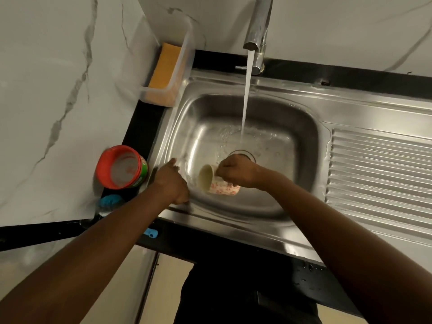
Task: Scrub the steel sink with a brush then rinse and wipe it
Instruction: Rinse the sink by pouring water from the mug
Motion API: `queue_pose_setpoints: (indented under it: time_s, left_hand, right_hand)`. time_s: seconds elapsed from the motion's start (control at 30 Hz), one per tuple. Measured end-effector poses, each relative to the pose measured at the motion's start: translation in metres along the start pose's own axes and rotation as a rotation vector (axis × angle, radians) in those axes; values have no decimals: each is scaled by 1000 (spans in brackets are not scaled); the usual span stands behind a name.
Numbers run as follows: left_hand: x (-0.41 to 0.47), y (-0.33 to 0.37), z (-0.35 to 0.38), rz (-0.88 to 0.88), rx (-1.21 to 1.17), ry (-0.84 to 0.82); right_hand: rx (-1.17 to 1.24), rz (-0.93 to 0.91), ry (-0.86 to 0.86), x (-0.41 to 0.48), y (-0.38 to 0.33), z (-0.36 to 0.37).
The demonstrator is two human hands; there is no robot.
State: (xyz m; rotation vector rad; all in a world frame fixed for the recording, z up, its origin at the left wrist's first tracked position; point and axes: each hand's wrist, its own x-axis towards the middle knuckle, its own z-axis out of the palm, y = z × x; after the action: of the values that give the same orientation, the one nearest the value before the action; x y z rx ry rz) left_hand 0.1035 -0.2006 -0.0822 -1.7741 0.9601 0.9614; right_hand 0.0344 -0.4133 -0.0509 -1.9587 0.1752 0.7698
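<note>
The steel sink [268, 108] fills the middle of the head view, with water running from the tap [257, 24] onto its floor near the drain. My right hand [236, 170] is closed on a cream cup [215, 182] with a red pattern, tipped on its side with the mouth toward the left, low over the basin. My left hand [171, 182] rests on the sink's left rim with its fingers curled; whether it holds anything I cannot tell. A blue brush [109, 202] lies on the counter to the left, its handle end [150, 232] showing below my left forearm.
A red-rimmed tub of cleaning paste [121, 167] stands open left of the sink. A clear plastic box with a yellow sponge [164, 66] leans in the back left corner. The ribbed drainboard [378, 169] lies to the right. Marble wall tiles surround the counter.
</note>
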Motion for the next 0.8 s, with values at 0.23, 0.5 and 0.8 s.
queue_pose_setpoints:
  time_s: [0.23,0.5,0.8]
  left_hand:
    - [15,-17,-14,35,-65,11]
    - [26,-71,-24,-214,301,354]
    - [42,-53,-8,167,306,73]
  right_hand:
    - [154,220,52,-10,34,-19]
    - [271,122,395,50,-26,-1]
    - [158,125,39,24,10,2]
